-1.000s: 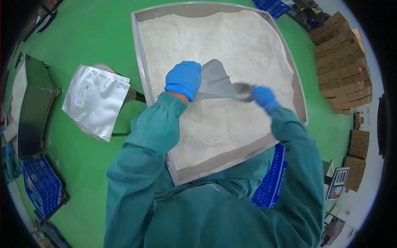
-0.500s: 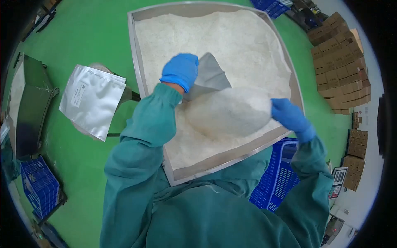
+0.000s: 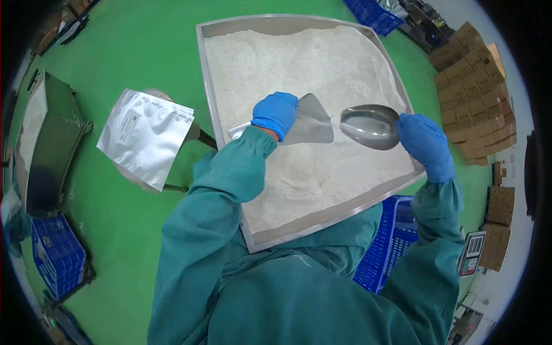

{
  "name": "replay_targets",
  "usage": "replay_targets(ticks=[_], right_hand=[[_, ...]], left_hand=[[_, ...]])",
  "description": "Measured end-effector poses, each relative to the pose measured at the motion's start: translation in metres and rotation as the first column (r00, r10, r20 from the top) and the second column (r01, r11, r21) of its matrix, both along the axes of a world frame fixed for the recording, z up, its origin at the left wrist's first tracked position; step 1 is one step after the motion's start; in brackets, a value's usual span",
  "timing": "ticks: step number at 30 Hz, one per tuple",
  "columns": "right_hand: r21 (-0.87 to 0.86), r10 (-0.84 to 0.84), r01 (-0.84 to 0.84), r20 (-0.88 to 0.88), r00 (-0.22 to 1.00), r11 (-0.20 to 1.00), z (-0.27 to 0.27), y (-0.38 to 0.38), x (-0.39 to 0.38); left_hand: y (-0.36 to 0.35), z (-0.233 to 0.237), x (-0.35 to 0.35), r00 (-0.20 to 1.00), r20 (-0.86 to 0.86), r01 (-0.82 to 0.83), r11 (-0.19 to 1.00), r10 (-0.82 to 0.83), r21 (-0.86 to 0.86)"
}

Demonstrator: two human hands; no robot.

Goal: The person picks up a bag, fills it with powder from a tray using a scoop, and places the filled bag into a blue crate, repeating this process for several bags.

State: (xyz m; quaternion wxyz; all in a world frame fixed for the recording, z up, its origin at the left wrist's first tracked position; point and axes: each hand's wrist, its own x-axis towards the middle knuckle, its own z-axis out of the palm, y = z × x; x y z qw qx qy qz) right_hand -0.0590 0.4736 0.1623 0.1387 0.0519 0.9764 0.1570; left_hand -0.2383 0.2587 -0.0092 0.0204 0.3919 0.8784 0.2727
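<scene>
A wide metal tray of off-white powder lies in front of me. Over its middle, my left hand in a blue glove is closed on a silver foil bag, whose grey, creased side spreads rightward from my fist. My gloved right hand grips a steel scoop at the tray's right side; its handle is hidden in my fingers. Bare shiny metal shows in the scoop's bowl, which points left towards the bag, a small gap apart. The bag's inside is hidden.
Flat foil bags with a label lie on a stool to the left. Beyond stands a metal bin above a blue crate. Another blue crate is by my right side. Cardboard boxes are stacked at right.
The scoop, heaped with powder before, now shows a bare bowl and has moved up and right. My left hand and the bag shifted right and slightly down in view.
</scene>
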Motion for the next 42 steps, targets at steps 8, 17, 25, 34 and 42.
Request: replay_targets(ticks=[8, 17, 25, 34, 42], right_hand=[[-0.480, -0.122, 0.246, 0.275, 0.954, 0.842, -0.337, -0.021, 0.031], [-0.559, -0.377, 0.503, 0.332, 0.864, 0.660, -0.103, -0.009, 0.035], [-0.364, -0.109, 0.083, -0.052, 0.993, 0.928, -0.014, -0.024, -0.031], [-0.030, -0.129, 0.136, 0.167, 0.977, 0.990, 0.037, -0.013, -0.022], [-0.815, -0.451, 0.370, 0.152, 0.879, 0.446, -0.157, -0.020, -0.070]], left_hand=[[-0.011, 0.008, 0.000, 0.997, 0.065, 0.047, 0.998, -0.044, -0.044], [0.000, 0.006, -0.031, 0.991, 0.072, 0.103, 0.991, -0.110, 0.086], [-0.008, 0.004, 0.008, 1.000, -0.013, -0.009, 1.000, 0.009, 0.025], [-0.003, 0.000, -0.011, 0.997, 0.045, -0.062, 0.998, 0.063, -0.013], [-0.010, -0.011, 0.004, 0.980, -0.003, -0.189, 0.927, 0.199, -0.323]])
